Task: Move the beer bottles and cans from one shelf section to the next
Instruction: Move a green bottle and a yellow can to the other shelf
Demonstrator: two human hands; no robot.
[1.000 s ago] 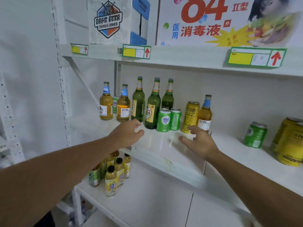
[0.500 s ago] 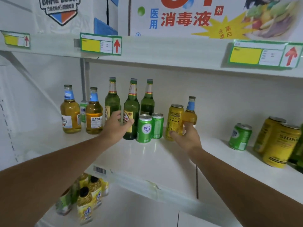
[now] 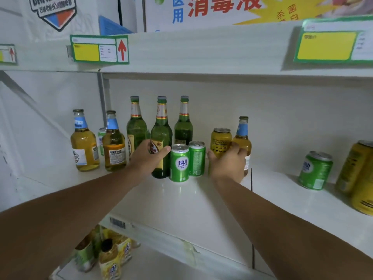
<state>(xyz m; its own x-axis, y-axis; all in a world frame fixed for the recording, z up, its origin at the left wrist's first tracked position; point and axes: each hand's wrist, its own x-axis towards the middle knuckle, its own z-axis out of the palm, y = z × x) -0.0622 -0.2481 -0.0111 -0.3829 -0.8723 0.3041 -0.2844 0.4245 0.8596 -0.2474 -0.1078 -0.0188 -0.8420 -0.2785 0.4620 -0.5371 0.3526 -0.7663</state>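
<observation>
On the white shelf (image 3: 191, 209) stand three tall green beer bottles; my left hand (image 3: 149, 158) is closed around the middle green bottle (image 3: 161, 134), thumb across its label. Two green cans (image 3: 179, 162) stand just right of it. My right hand (image 3: 228, 164) wraps the lower part of a yellow can (image 3: 221, 138), thumb on its left side, fingers between the can and an amber bottle with a blue neck label (image 3: 242, 136). Two more amber bottles (image 3: 84, 142) stand at the left. All of these stand upright on the shelf.
In the shelf section to the right, past the seam (image 3: 251, 178), sit a green can (image 3: 314, 170) and large yellow cans (image 3: 361, 178). The shelf above (image 3: 201, 51) carries price tags and boxes. Small yellow drink bottles (image 3: 109, 257) stand on the lower shelf.
Both hands reached forward from the shelf's front edge to the row; the left closed on the middle green bottle, the right on the yellow can. The view moved closer.
</observation>
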